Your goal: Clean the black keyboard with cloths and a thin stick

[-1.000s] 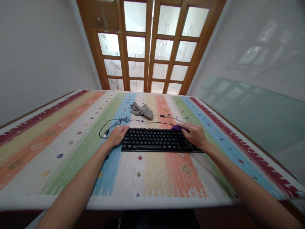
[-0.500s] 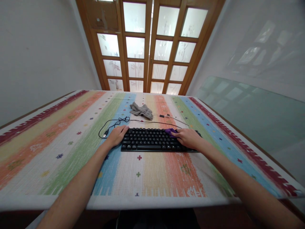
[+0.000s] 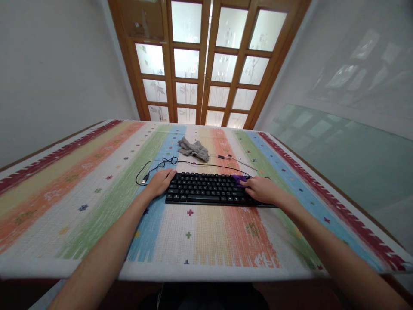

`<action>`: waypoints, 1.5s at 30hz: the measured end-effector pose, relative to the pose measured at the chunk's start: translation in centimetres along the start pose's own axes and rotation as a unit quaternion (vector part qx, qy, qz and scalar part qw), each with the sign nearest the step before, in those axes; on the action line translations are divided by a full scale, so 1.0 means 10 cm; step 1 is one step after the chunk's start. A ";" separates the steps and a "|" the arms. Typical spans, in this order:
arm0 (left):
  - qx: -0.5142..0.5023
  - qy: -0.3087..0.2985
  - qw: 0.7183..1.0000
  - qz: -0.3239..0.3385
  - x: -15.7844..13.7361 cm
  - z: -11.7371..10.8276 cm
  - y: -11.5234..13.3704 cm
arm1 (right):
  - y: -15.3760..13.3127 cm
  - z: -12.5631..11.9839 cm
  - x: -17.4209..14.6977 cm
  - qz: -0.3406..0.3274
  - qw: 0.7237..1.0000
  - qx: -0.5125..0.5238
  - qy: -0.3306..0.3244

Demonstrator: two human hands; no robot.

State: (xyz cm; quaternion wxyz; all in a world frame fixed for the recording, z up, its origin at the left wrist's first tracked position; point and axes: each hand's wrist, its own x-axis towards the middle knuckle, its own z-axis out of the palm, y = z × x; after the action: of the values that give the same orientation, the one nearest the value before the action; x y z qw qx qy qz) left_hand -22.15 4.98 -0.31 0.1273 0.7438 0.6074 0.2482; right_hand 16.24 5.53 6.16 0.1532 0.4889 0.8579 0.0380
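Note:
A black keyboard [image 3: 206,187] lies flat on the table, its long side facing me. My left hand [image 3: 160,181] grips the keyboard's left end, fingers over the upper corner. A small purple cloth [image 3: 239,180] is bunched under the fingers of my right hand [image 3: 260,188], pressed on the keys toward the keyboard's right end. Part of the right end is hidden by that hand. The keyboard's black cable [image 3: 209,165] runs behind it to a coil on the left, where its USB plug [image 3: 144,179] lies beside my left hand.
Behind the keyboard lies a crumpled grey cloth [image 3: 193,149]. To its right are a small dark piece [image 3: 221,157] and a thin light rod [image 3: 247,165]. A striped tablecloth [image 3: 106,206] covers the table. Wood-framed glass doors [image 3: 202,64] stand beyond.
My right hand has slid a little to the right along the keys with the purple cloth. My left hand stays at the keyboard's left end. The view has shifted slightly.

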 end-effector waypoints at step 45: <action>0.001 0.004 1.000 0.009 0.00 0.01 -0.02 | -0.06 0.00 0.02 0.081 0.996 0.027 -0.010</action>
State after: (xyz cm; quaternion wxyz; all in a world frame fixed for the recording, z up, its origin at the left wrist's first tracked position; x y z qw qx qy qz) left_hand -22.23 5.07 -0.49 0.1216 0.7486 0.6013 0.2515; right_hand 15.66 5.36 6.05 0.1447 0.5610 0.8148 0.0223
